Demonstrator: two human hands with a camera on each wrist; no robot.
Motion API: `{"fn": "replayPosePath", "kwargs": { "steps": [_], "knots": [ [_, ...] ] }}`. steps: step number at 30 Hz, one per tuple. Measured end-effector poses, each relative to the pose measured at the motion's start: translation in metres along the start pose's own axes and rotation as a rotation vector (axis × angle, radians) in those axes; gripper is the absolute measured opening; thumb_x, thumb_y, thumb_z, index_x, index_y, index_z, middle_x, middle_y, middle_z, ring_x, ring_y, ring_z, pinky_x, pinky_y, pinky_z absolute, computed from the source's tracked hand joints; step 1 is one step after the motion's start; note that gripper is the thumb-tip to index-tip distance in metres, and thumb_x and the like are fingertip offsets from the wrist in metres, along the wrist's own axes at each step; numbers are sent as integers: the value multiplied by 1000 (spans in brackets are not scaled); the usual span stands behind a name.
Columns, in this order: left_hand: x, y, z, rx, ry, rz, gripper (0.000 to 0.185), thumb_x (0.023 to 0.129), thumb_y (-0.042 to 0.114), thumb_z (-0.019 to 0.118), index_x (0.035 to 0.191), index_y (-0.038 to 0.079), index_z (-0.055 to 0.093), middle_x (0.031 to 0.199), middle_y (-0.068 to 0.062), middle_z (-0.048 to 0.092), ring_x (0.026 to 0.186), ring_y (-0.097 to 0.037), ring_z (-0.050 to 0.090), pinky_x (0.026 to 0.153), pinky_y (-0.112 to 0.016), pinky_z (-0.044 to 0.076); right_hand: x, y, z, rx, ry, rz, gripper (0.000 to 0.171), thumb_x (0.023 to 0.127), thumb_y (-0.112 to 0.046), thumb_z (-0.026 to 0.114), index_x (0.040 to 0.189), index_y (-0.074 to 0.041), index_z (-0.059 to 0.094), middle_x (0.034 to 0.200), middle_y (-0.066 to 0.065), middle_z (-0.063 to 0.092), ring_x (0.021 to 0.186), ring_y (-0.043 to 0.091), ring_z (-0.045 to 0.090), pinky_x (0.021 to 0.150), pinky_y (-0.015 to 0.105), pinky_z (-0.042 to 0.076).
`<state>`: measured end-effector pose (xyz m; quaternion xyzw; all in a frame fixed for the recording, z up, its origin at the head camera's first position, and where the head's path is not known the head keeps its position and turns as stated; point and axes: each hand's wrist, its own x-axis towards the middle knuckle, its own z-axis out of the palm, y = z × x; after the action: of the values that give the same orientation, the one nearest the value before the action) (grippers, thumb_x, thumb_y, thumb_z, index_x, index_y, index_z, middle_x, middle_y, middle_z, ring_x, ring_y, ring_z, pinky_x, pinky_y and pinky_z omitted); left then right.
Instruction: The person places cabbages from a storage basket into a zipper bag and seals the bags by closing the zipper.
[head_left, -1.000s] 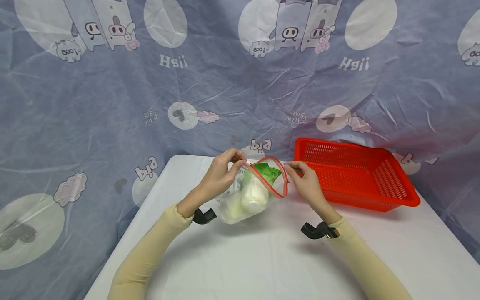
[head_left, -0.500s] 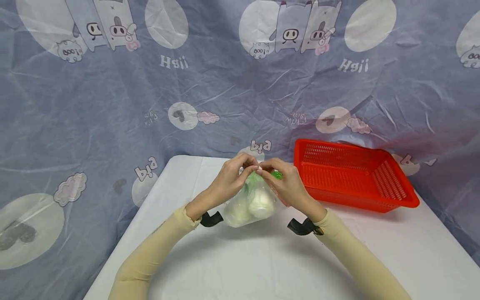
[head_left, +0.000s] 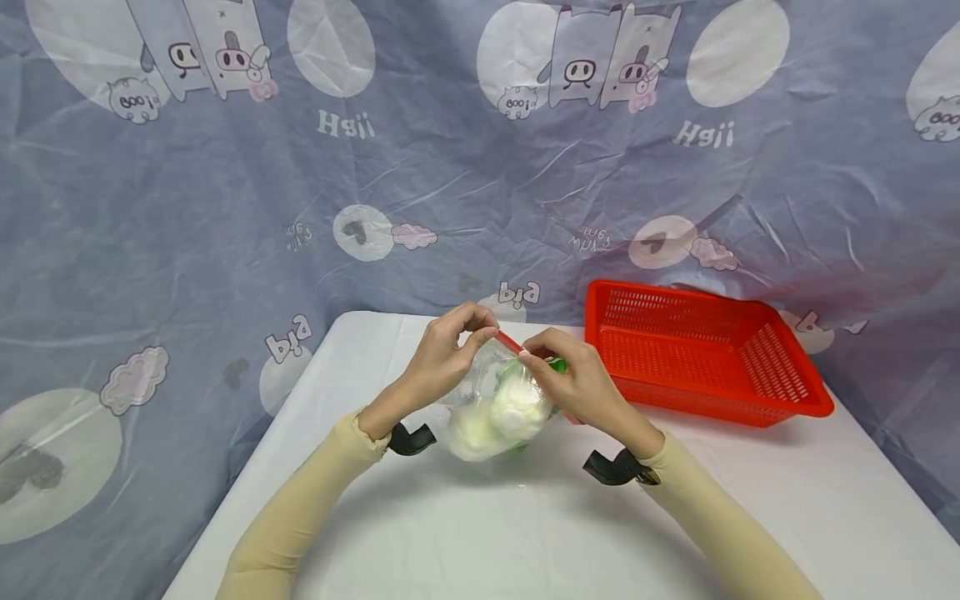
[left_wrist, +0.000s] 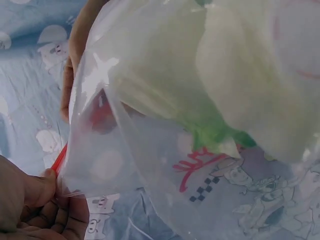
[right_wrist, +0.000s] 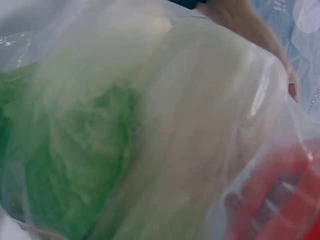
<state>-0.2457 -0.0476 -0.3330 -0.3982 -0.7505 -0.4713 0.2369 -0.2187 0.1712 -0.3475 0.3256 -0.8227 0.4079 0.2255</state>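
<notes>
**Zip-bag seal in hand, both hands on the red strip**

Bag [head_left: 495, 400] = clear plastic w/ red zip strip [head_left: 510, 342], sits mid-table [head_left: 480, 533], just fwd of both wrists. Inside: pale cabbage w/ green leaf [right_wrist: 75, 165], fills most of the bag.

L hand [head_left: 442, 358]: at 10 o'clock of bag, thumb + fingers curled, pinching the strip's left end. L wrist view shows the fingers [left_wrist: 35, 200] clamped on the red edge at the corner.
R hand [head_left: 577, 383]: at 2 o'clock of bag, thumb + forefinger pinching the strip just right of the L pinch. R wrist cam mostly blocked by bag, can't tell more from it.

Red basket [head_left: 705, 350] at 3 o'clock, near the R hand but apart from the bag.

Doing this step well (my read):
- keep L pinch as anchor, don't let the corner slip
- run R pinch along the strip away from L, steady pressure, both rails aligned
- leaf sits close to the mouth; keep it clear of the strip or the seal likely gaps
- press air out before the last bit closes
</notes>
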Motion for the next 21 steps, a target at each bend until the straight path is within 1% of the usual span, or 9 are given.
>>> {"fn": "replayPosePath", "kwargs": {
  "steps": [2, 4, 6, 8, 11, 14, 18, 21],
  "knots": [
    [-1, -1, 0, -2, 11, -10, 6, 93, 15, 63, 95, 9, 62, 90, -2, 64, 81, -10, 58, 75, -26, 48, -1, -1, -2, -3, -19, 9, 6, 91, -18, 68, 97, -18, 68, 86, -7, 65, 76, 7, 62, 71, 26, 54],
    [-2, -1, 2, 1, 14, -11, 7, 93, 15, 62, 96, 9, 62, 90, -2, 64, 82, -11, 59, 76, -26, 48, -1, 0, -3, -26, -19, 10, 8, 91, -18, 68, 99, -18, 68, 90, -6, 67, 78, 7, 63, 73, 26, 55],
    [-2, -2, 5, -1, 10, -1, 7, 94, 15, 62, 96, 8, 62, 90, -3, 64, 83, -11, 59, 77, -27, 48, -2, 1, -4, -66, -4, 0, 11, 90, -16, 68, 101, -16, 68, 92, -6, 67, 82, 8, 64, 75, 28, 55],
    [-1, -2, 7, 2, 3, 14, 8, 95, 15, 60, 97, 8, 62, 91, -3, 64, 83, -12, 60, 78, -27, 49, -3, 2, -3, -134, 20, -17, 12, 91, -15, 67, 103, -15, 67, 94, -5, 66, 84, 8, 62, 77, 29, 54],
    [-1, -1, 9, 1, 9, 27, 7, 95, 14, 60, 98, 8, 62, 91, -3, 64, 83, -12, 60, 77, -27, 49, -5, 5, 3, -229, 53, -52, 14, 93, -16, 64, 107, -13, 65, 93, -3, 62, 84, 11, 57, 75, 30, 50],
    [-1, -3, 10, 1, 25, 22, 7, 94, 14, 60, 98, 8, 62, 90, -3, 64, 82, -13, 60, 77, -27, 49, -7, 9, 9, -305, 96, -92, 15, 95, -16, 62, 109, -11, 63, 92, -1, 58, 81, 12, 53, 69, 28, 46],
    [-3, -6, 11, -1, 28, 5, 8, 94, 15, 61, 97, 8, 62, 89, -5, 64, 81, -12, 60, 77, -27, 50, -8, 18, 16, -325, 135, -174, 16, 93, -6, 62, 108, -5, 61, 88, 3, 56, 76, 12, 50, 65, 22, 42],
    [-5, -7, 12, -5, 29, -17, 10, 94, 17, 62, 98, 8, 63, 91, -4, 66, 83, -12, 63, 79, -27, 51, -9, 24, 19, -301, 138, -232, 18, 90, 1, 64, 107, 0, 59, 86, 5, 54, 75, 13, 49, 65, 20, 42]
  ]
}}
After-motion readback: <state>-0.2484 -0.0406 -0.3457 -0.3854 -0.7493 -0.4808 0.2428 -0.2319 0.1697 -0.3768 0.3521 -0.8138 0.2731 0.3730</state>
